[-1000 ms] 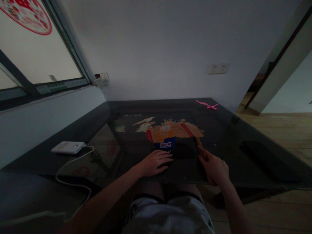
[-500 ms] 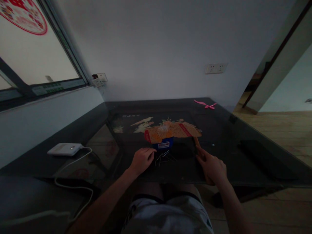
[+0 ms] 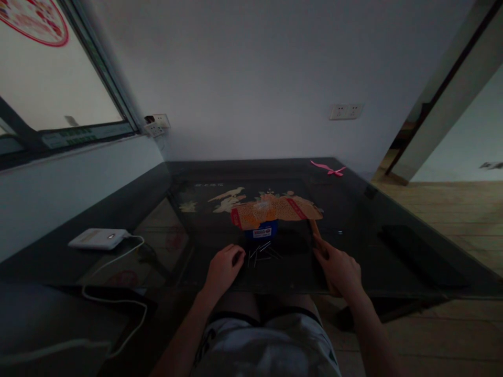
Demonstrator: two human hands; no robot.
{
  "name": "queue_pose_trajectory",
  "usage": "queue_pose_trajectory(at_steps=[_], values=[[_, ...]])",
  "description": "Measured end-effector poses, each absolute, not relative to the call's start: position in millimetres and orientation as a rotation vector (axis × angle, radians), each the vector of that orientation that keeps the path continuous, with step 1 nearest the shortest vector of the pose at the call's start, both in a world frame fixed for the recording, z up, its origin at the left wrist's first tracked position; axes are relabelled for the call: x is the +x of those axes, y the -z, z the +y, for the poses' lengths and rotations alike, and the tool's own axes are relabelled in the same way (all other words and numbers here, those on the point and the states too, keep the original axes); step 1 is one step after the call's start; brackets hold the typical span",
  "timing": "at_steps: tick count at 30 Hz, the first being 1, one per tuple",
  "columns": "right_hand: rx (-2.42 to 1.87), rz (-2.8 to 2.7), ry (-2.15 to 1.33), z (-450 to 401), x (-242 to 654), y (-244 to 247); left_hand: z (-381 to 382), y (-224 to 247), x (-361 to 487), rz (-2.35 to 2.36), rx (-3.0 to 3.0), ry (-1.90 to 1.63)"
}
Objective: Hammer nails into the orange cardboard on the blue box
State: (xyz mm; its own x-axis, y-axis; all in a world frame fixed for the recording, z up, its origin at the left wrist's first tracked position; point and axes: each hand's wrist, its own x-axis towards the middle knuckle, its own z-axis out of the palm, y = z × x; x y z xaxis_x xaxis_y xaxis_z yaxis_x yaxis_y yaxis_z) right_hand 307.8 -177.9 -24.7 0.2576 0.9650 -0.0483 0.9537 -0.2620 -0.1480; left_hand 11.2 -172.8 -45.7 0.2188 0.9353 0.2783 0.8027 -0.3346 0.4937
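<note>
Several thin silver nail-like pins lie loosely on the dark glossy table. Just left of them rests my left hand, its fingers curled with thumb and forefinger together; whatever they may hold is too small to make out. My right hand is wrapped round a wooden stick-like handle, which slants from the table's front edge up to the patterned piece. Behind the pins is a blue packet with a white label. An orange patterned piece with red bands lies across its top.
A white power bank with a cable sits at the left. At the right lies a flat black object, and a pink ribbon is at the back. Wall sockets are above the table.
My left hand has drawn back slightly, down and to the left, away from the blue packet. The right hand stays on the wooden handle. The whole view has shifted a little.
</note>
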Motion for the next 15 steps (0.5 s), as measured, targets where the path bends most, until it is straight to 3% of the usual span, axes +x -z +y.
queue_pose_trajectory(at_steps=[15], values=[[-2.372, -1.789, -0.191, -179.0, 308.5, 28.8, -172.2, 46.5, 13.9, 1.674, 2.191, -0.829]])
